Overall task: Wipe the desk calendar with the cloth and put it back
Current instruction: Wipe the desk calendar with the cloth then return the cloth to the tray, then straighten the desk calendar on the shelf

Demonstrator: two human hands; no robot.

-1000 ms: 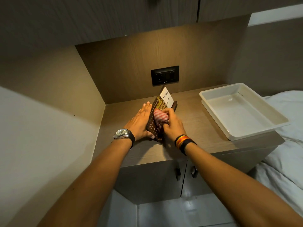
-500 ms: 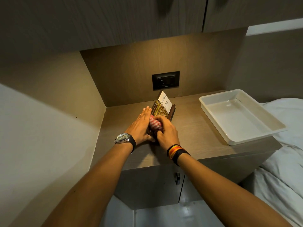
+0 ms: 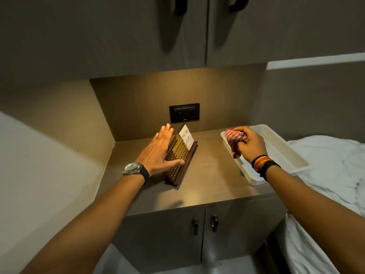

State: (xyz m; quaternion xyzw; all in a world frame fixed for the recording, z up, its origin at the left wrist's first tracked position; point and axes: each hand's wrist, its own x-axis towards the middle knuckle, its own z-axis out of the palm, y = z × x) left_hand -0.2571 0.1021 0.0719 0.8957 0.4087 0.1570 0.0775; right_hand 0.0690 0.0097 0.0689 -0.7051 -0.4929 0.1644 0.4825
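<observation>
Nearest the camera, both forearms run off the bottom edge of the view, and the low cupboard doors (image 3: 199,234) under the worktop (image 3: 207,186) are dim, their foot cut off. On the worktop the desk calendar (image 3: 178,156) stands tilted on its dark wooden base; its small printed figures are too fine to read, and the writing on the white card (image 3: 186,138) at its top is hard to make out. The left hand (image 3: 158,153), a watch (image 3: 132,168) on its wrist, lies flat and open along the calendar's left side with the fingers (image 3: 166,130) spread straight and the thumb across its lower face, hiding that edge. The right hand (image 3: 249,144), well apart to the right, is closed around the bunched striped cloth (image 3: 235,139) over the near corner of the white tray (image 3: 276,143), covering part of its rim. Half a second ago that hand pressed the cloth on the calendar; now it has drawn away. Behind, a dark socket (image 3: 184,113) sits in the back panel.
</observation>
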